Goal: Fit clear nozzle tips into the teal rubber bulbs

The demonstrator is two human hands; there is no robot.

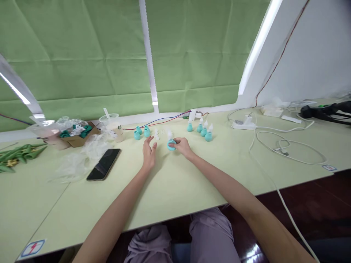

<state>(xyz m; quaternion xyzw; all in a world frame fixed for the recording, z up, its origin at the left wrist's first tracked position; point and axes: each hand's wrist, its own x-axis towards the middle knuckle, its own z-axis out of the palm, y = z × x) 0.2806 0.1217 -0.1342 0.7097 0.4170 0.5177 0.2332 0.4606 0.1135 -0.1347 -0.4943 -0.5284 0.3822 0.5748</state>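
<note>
Between the thumb and fingers of my right hand [181, 146] is a small turquoise pot [171, 145], with a whitish, blurred tip showing above its mouth. My left hand [149, 150] holds nothing; its thumb and fingers are apart, just left of the pot. Behind it stand several turquoise pots [137, 135] with open tops. Small white pieces [156, 134] lie on the table between the hands and the wall. To the right, several more turquoise pots [208, 136] are grouped, at least three carrying white flame-shaped tips [210, 128].
A black phone [104, 165] lies left on the pale table [164, 197], beside crumpled clear plastic [72, 166]. Farther back are a cardboard box [78, 140] and plastic cups [117, 133]. White cables [290, 155] and a power strip [243, 125] spread at right.
</note>
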